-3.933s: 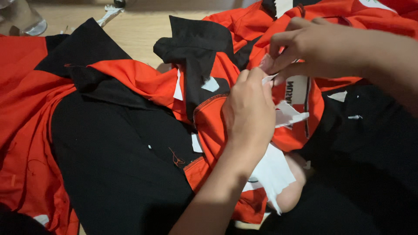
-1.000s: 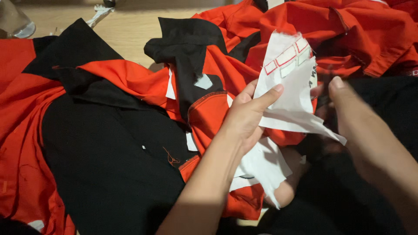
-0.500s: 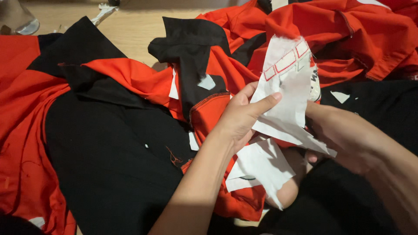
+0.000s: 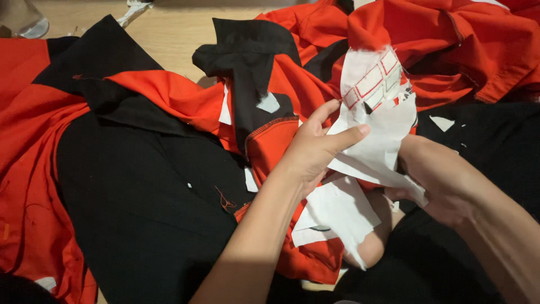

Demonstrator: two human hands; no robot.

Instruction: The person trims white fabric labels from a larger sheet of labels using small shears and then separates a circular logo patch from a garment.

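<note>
The right hand (image 4: 436, 177) sits half hidden behind the white backing (image 4: 377, 129), so I cannot tell its grip; the left hand (image 4: 315, 149) pinches the backing's near edge. Since half a second ago the right hand has slid further under it, above the garment (image 4: 140, 186).

You have a single view, from the camera worn on your head, looking steeply down and slightly forward over your own forearms. It sits close: your left hand (image 4: 315, 149) and right hand (image 4: 436, 180) fill the middle and right of the frame, both arms entering from the near edge. The far edge reaches a strip of wooden tabletop (image 4: 169, 34). No second view overlaps this one.
</note>
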